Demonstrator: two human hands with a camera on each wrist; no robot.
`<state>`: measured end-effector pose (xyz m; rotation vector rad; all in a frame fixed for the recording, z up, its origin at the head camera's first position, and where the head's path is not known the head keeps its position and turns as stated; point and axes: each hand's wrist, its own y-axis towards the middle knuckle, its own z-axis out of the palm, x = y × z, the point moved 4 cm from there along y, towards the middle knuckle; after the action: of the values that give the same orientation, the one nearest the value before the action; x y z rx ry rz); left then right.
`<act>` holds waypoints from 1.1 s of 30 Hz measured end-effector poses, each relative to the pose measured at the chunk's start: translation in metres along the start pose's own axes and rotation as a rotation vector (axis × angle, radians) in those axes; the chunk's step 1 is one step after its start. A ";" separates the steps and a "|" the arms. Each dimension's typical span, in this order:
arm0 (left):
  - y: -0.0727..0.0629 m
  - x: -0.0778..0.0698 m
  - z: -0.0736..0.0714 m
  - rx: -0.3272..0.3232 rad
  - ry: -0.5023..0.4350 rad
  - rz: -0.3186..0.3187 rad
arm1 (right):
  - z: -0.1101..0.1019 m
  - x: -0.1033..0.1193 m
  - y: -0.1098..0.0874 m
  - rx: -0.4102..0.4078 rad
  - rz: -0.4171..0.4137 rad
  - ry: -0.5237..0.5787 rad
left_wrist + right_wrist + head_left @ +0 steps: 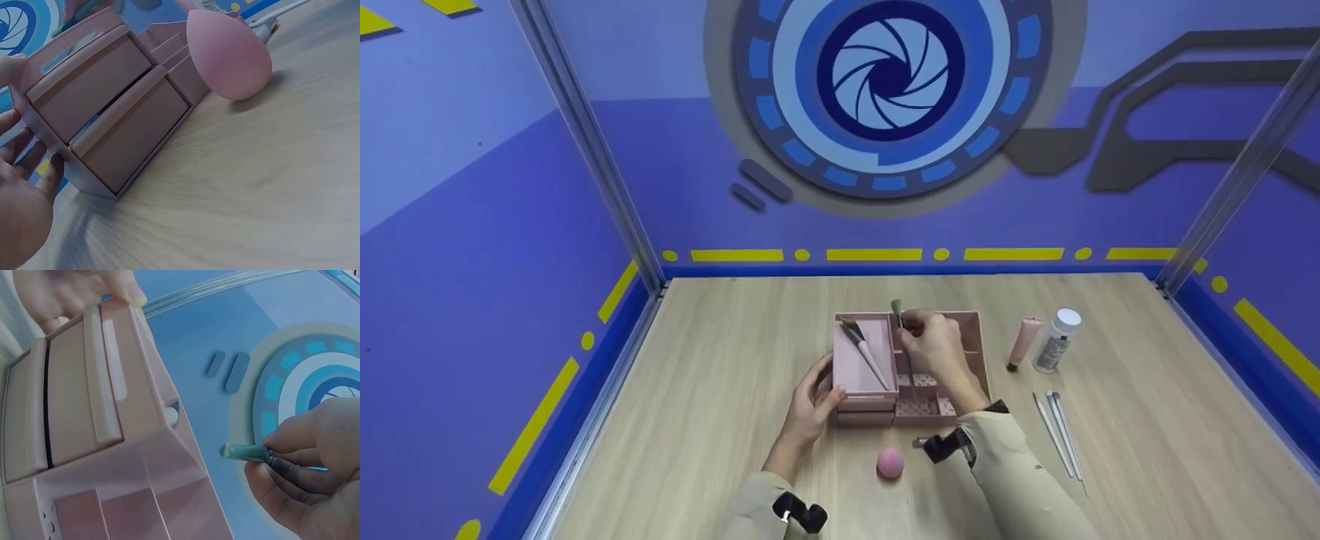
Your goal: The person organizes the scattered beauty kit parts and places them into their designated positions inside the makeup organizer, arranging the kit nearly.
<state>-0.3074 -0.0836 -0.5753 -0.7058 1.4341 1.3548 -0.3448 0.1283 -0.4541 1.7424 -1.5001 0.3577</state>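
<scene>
A pink makeup organizer (864, 418) with drawers and open compartments stands on the table. My left hand (808, 405) grips its left side, thumb over the top front edge and fingers along the side wall (42, 138). Above the compartments, my right hand (936, 343) pinches a makeup brush (896, 307), bristle end up. The brush's slim handle points down toward the compartments; whether it touches them I cannot tell. On the organizer's top tray lies another brush (870, 358) with a pale handle. A pink makeup sponge (890, 463) rests on the table in front.
Right of the organizer are a pink tube (1023, 343) and a white-capped bottle (1056, 341). Several slim, pale sticks (1061, 435) lie nearer me on that side. Blue-purple panels (900, 225) close off the table's back and sides.
</scene>
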 end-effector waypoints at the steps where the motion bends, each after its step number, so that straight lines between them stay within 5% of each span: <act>1: 0.000 0.000 0.000 0.000 -0.006 0.003 | 0.001 0.001 0.000 0.000 -0.002 0.001; 33: -0.002 -0.001 0.000 0.004 -0.001 -0.039 | 0.022 0.007 0.003 0.000 -0.016 0.037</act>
<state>-0.3056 -0.0846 -0.5749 -0.7265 1.4153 1.3219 -0.3517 0.1083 -0.4627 1.7380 -1.4588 0.3797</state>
